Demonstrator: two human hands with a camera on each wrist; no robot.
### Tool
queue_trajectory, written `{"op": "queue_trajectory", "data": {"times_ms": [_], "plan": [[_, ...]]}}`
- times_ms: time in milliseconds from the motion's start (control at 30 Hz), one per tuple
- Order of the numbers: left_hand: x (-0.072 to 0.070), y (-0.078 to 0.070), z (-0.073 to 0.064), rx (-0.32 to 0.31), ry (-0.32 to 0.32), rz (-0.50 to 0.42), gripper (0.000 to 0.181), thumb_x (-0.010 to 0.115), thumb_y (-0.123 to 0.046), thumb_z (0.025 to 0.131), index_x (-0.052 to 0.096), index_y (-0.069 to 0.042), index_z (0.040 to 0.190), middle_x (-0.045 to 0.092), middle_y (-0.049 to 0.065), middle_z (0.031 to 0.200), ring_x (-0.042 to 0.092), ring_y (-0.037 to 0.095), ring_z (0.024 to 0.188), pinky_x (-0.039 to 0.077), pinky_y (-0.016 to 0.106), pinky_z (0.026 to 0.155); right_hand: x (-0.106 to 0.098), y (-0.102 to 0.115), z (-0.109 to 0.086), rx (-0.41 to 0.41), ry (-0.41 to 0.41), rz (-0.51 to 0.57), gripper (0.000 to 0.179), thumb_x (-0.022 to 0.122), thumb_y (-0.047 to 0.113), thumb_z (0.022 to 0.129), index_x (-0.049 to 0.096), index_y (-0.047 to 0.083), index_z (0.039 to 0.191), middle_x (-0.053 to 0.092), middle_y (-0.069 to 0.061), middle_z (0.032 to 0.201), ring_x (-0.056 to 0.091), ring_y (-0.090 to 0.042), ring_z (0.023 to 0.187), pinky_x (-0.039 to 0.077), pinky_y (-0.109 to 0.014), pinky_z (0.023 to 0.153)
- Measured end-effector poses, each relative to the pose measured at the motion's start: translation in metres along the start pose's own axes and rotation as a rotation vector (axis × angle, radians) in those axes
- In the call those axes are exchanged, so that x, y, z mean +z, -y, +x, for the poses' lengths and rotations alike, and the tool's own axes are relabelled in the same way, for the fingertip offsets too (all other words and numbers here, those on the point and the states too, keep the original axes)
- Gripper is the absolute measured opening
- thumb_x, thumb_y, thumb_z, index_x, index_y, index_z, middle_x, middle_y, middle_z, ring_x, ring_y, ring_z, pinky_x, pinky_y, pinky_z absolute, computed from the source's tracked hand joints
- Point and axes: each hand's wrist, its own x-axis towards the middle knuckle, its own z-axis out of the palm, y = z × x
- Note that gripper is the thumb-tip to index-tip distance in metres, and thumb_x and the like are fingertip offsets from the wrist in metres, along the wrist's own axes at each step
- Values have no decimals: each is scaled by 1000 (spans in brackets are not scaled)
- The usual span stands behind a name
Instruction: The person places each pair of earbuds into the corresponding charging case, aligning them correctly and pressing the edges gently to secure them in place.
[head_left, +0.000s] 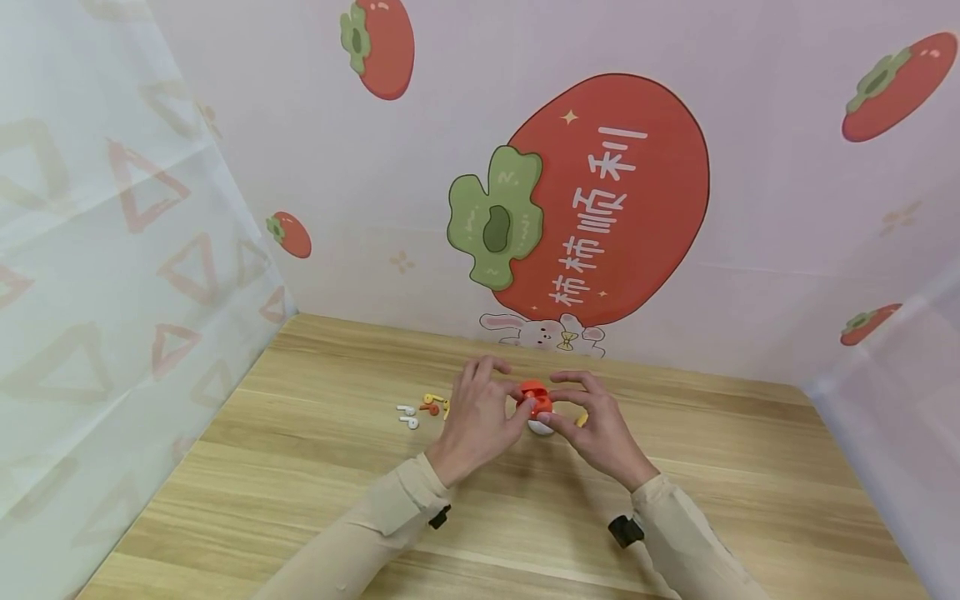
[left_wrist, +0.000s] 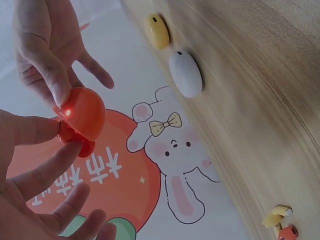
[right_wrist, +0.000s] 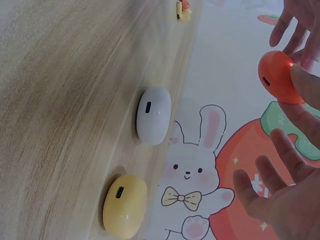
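Note:
An orange-red earbud charging case (head_left: 533,388) is held up between both hands, its lid raised in the head view. My left hand (head_left: 480,421) pinches it from the left, thumb at the front and index finger near the lid. From the other side my right hand (head_left: 602,429) grips the case with thumb and index finger, other fingers spread. A small light glows on the case's shell in the left wrist view. The fingers partly cover the inside. Behind and below it, a white earbud case (right_wrist: 154,116) and a yellow earbud case (right_wrist: 125,206) rest on the table.
Left of my left hand, loose earbuds lie on the wooden table (head_left: 300,467): white earbuds (head_left: 409,422), an orange earbud (head_left: 430,409) and yellow earbuds (head_left: 432,398). A printed backdrop (head_left: 750,250) stands along the table's far edge, with another sheet (head_left: 97,250) at the left.

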Motion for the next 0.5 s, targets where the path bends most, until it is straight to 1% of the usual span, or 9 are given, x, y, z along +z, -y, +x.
{"op": "queue_trajectory", "data": {"times_ms": [100, 167, 333, 500], "plan": [[1, 0, 0, -7, -7, -3, 21, 75, -27, 90, 79, -12, 77, 64, 10, 115, 53, 33, 112, 43, 51, 92, 0, 0, 0, 2, 0, -1, 26, 85, 14, 83, 78, 7, 107, 59, -8, 131, 52, -32, 125, 42, -62, 101], [1, 0, 0, -9, -6, -6, 21, 75, -27, 90, 79, -12, 76, 64, 10, 115, 54, 34, 112, 43, 51, 92, 0, 0, 0, 1, -1, -2, 26, 85, 14, 83, 78, 7, 107, 59, -8, 131, 52, -32, 125, 42, -62, 101], [0, -1, 0, -8, 7, -8, 19, 75, -27, 91, 81, -11, 82, 64, 10, 115, 54, 33, 111, 43, 51, 94, 0, -1, -1, -4, -3, -4, 26, 85, 14, 83, 78, 6, 107, 59, -13, 131, 51, -33, 126, 42, -62, 101], [-1, -3, 0, 2, 24, -14, 16, 75, -24, 91, 80, -10, 86, 63, 9, 115, 54, 32, 110, 43, 50, 94, 0, -1, -1, -6, -7, -12, 26, 85, 14, 83, 78, 7, 107, 60, -11, 130, 52, -32, 125, 43, -62, 101]]}}
